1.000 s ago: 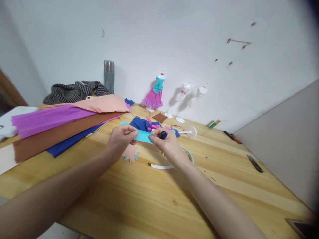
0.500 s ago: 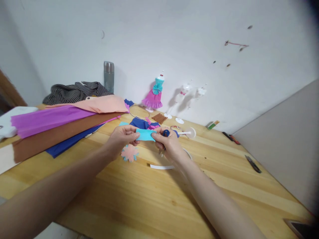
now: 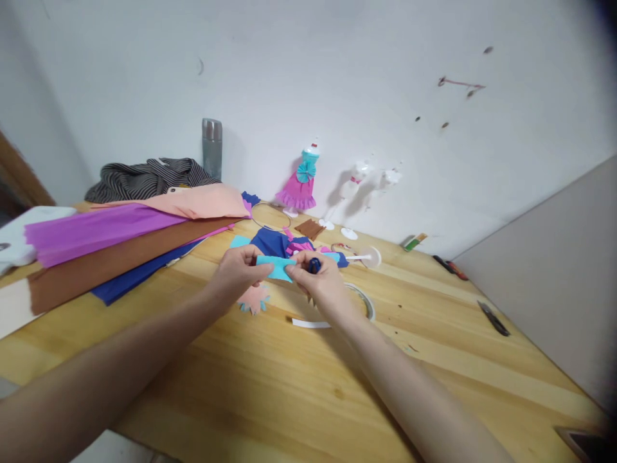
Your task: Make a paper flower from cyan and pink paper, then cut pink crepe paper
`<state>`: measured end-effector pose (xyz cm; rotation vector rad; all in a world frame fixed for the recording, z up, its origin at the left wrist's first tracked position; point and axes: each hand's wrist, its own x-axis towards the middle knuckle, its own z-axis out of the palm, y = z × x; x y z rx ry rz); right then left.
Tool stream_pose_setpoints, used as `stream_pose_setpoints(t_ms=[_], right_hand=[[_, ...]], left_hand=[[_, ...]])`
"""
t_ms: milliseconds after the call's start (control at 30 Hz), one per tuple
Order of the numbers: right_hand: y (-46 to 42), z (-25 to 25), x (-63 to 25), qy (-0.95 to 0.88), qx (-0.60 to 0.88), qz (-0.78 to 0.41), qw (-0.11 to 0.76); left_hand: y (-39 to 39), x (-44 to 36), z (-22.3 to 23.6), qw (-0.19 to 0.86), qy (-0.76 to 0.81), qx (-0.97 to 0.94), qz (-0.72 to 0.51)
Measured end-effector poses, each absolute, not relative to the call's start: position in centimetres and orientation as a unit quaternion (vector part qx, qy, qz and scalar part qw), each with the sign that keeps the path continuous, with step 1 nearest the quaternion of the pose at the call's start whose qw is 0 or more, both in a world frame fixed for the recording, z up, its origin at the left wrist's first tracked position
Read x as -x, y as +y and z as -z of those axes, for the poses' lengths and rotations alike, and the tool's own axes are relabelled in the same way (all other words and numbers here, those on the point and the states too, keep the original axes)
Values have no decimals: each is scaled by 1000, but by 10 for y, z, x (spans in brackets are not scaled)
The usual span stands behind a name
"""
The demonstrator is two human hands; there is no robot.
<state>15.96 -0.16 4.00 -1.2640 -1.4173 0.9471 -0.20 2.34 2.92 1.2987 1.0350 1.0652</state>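
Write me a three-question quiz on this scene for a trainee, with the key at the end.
1. What is stretched between the left hand and the right hand?
A) a brown sheet
B) a light-blue strip
C) a striped cloth
2. True or false: the flask by the wall stands upright.
3. Fill in the colour: the bow at the waist of the dressed figure is ____.

Key: 1. B; 2. true; 3. light blue
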Motion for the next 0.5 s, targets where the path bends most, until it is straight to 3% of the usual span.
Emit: stream_pose_setpoints(t_ms=[167,500], right_hand=[[-6,-38,-154,-608,518,-362,480],[-12,-45,-153,-558,505,-455,476]], left_hand=[[18,0,-35,517,444,-584,-441],[26,7,-32,609,347,-604,-379]])
